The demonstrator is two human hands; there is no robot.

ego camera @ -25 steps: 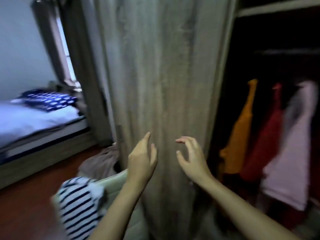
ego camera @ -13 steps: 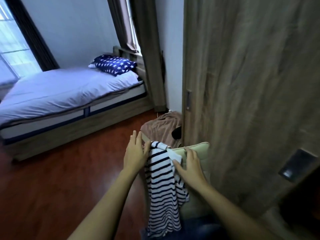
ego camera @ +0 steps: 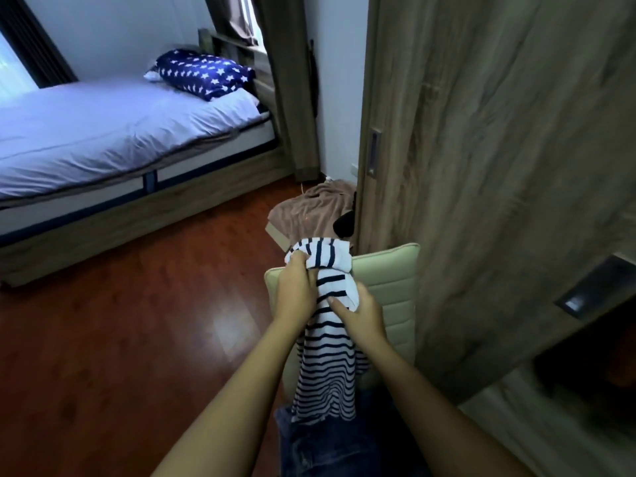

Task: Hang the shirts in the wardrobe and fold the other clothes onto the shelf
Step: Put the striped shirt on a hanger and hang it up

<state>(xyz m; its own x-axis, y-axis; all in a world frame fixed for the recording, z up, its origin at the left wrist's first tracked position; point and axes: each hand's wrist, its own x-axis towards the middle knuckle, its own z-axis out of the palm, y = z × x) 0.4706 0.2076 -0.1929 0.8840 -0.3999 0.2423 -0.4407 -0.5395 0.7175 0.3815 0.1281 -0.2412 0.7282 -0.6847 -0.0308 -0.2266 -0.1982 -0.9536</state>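
**A:** How far along are you?

**B:** Early in this piece, I'd judge. My left hand (ego camera: 296, 290) is clenched on a bunch of the striped top (ego camera: 327, 342) near its upper end, and my right hand (ego camera: 361, 313) pinches the same cloth just below and to the right. So both grips are grasping it, close together, and it hangs down from them. It isn't on a hanger and isn't folded, so all the work on it is left.

**A:** Anything else waiting?

**B:** Directly under my grips, nearest me, lies something in blue denim (ego camera: 320, 442), creased and heavy-looking. I take it for one of the pieces to fold. The top drapes over the chair (ego camera: 389, 280), whose back stands just behind my grips.

**A:** What's the top like?

**B:** Thin soft knit, white with narrow dark bands, limp enough to crumple where I squeeze. The chair back is cream, padded, smooth, with stitched ribs across it.

**A:** And the wardrobe?

**B:** To the right of my grips is its door (ego camera: 499, 166), a flat panel of grey-brown wood grain with a recessed metal pull on its edge. Only a dark gap of the inside shows, low to the right; I can't tell what is hung or shelved there.

**A:** Further off?

**B:** Beyond my grips a brownish fleecy cloth (ego camera: 309, 210) sits heaped on the glossy red-brown floor (ego camera: 137, 339). Far left, the bed (ego camera: 120, 132) with pale smooth sheets.
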